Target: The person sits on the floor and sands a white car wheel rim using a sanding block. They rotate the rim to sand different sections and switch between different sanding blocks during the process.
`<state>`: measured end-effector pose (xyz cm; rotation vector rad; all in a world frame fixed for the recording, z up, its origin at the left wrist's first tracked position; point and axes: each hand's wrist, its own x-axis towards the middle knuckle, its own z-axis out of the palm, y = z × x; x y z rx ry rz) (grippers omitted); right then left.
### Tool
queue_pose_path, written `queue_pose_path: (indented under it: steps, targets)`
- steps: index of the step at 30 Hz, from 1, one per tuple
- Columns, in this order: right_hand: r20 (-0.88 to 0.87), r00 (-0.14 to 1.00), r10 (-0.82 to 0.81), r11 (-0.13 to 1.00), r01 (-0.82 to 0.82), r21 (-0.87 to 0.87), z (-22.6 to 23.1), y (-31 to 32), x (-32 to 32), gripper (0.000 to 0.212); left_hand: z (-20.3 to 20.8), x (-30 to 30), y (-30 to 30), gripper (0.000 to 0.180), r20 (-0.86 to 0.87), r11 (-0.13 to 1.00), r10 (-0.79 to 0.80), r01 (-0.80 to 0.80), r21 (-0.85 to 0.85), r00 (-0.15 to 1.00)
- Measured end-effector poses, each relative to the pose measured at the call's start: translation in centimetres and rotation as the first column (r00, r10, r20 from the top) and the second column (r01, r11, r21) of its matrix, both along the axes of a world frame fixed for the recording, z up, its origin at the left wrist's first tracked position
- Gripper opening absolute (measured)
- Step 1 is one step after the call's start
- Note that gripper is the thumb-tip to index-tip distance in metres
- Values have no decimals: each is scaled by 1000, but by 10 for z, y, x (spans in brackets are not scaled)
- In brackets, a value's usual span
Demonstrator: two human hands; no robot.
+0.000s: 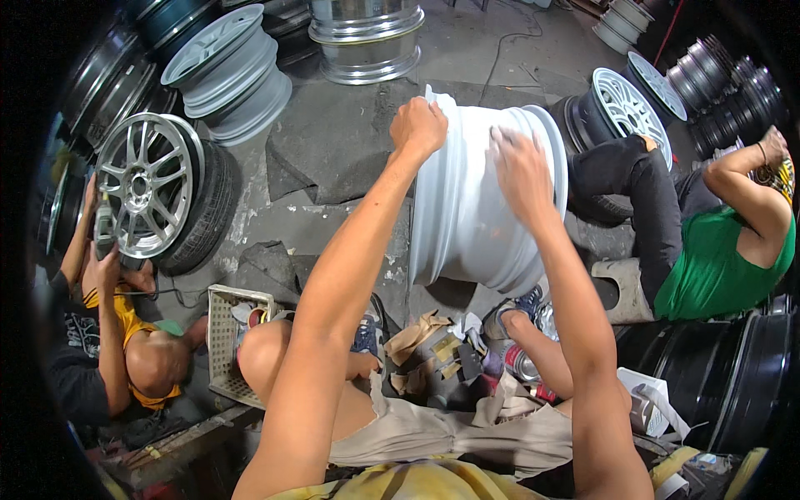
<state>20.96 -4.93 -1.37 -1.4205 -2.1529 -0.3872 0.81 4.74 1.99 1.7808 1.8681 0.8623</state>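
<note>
A pale grey-white wheel rim [475, 200] stands on its edge in front of me, its smooth barrel facing up. My left hand [421, 127] is closed over the upper left lip of the rim. On the barrel's right part lies my right hand [522, 171], fingers stretched out along the surface and slightly blurred at the tips. No tool shows in the right hand, though its palm side is hidden.
A basket [242, 346] and scraps of sandpaper and cans [521, 362] lie near my feet. At left a person [154, 358] works a power tool on a spoked wheel [150, 185]; another person in green [725, 258] sits at right. Stacked rims [229, 75] stand behind.
</note>
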Motion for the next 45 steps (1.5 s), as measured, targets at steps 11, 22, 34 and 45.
queue_pose_path:
  steps: [11,22,34,45]
  targets:
    - [-35,999,-41,999,42,14,-3,-72,-35,40,-1,-2,5,36,5,998,54,-54,26,999]
    - [-13,1000,-4,1000,3,-23,5,-58,-40,46,5,-7,0,40,3,1000,12,-12,-22,1000]
    - [-56,998,-28,1000,28,12,4,-50,-33,36,-3,-8,-14,37,-7,997,24,-24,76,1000]
    - [-37,996,-80,997,79,-16,-8,-91,-36,45,-6,-9,-9,40,95,994,47,-56,93,994]
